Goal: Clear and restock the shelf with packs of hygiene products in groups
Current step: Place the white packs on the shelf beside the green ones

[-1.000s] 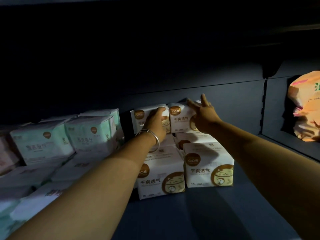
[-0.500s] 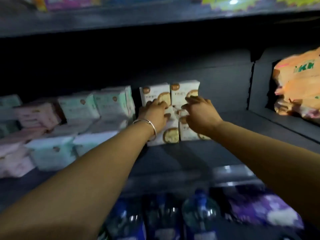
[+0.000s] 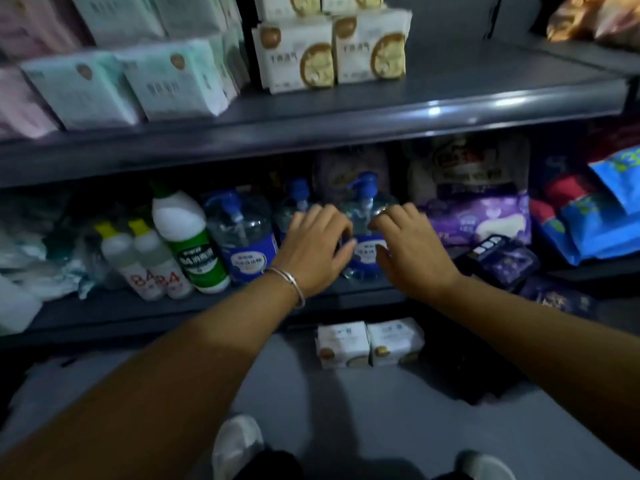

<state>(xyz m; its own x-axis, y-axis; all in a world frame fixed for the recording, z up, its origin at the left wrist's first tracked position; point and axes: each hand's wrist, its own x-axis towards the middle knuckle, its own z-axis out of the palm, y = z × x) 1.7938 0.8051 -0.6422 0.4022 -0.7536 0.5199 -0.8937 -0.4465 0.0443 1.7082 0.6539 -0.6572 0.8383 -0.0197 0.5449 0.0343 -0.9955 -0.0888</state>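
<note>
Cream packs with a brown cat print (image 3: 298,55) stand stacked on the grey shelf (image 3: 346,126), next to mint-green packs (image 3: 173,77) and pink packs (image 3: 20,105) on the left. Two more cream packs (image 3: 367,344) lie on the floor under the lower shelf. My left hand (image 3: 315,251), with a bangle on its wrist, and my right hand (image 3: 412,247) hover side by side in front of the lower shelf. Both hold nothing, their fingers loosely curled.
The lower shelf holds pump bottles with blue labels (image 3: 242,237), a green and white bottle (image 3: 188,233), small yellow-capped bottles (image 3: 138,258), a purple pack (image 3: 481,223) and blue bags (image 3: 595,230). My shoes (image 3: 235,445) stand on the grey floor.
Both hands have let go of the cream packs on the shelf and dropped in front of the lower shelf. The view has tilted down to the floor.
</note>
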